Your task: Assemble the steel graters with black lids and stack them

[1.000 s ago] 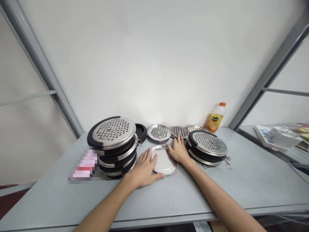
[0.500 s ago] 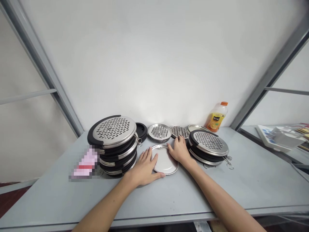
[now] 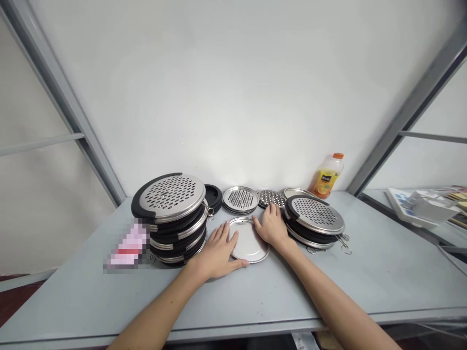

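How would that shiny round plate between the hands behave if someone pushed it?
The plate would probably slide rather than roll, since it lies flat on the table. Its smooth, shiny surface suggests metal, so it is likely stiff and perhaps slippery. Looking shallow, it may be fairly light.

Head-worn, the one view faces forward and down from behind the hands, near enough that the left forearm point(image 3: 166, 306) enters at 7 o'clock, the right forearm point(image 3: 328, 287) towards 5; tabletop point(image 3: 91, 306) spans 6, wall point(image 3: 233, 87) 12.
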A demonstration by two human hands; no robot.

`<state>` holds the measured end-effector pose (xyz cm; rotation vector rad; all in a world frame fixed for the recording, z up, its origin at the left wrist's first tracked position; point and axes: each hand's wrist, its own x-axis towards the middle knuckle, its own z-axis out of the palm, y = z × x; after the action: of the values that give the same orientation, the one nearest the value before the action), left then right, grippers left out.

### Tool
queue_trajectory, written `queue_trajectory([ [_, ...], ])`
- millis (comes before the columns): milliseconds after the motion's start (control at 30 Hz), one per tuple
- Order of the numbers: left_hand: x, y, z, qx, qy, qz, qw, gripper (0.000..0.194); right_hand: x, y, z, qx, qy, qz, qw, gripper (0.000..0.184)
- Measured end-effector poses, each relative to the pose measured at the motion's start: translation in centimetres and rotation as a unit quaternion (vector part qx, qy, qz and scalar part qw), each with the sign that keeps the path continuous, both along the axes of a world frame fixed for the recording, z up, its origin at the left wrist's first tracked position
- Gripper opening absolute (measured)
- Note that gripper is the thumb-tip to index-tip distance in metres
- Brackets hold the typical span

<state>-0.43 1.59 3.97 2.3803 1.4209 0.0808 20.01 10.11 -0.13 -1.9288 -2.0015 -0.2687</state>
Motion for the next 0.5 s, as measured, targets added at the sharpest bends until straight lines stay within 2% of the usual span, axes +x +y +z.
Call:
queue_trajectory([
  [233, -0.1, 0.1, -0.1, 0.000, 0.000, -0.004, 1.000, 0.090, 0.3, 0.2, 0.1, 0.071, -0.004, 0.002, 0.997, 0.061],
  [500, -0.1, 0.0, -0.5, 0.013, -0.017, -0.009, 1.000, 0.089, 0.3, 0.0, 1.2, 0.151, 0.015, 0.047, 0.987, 0.052],
])
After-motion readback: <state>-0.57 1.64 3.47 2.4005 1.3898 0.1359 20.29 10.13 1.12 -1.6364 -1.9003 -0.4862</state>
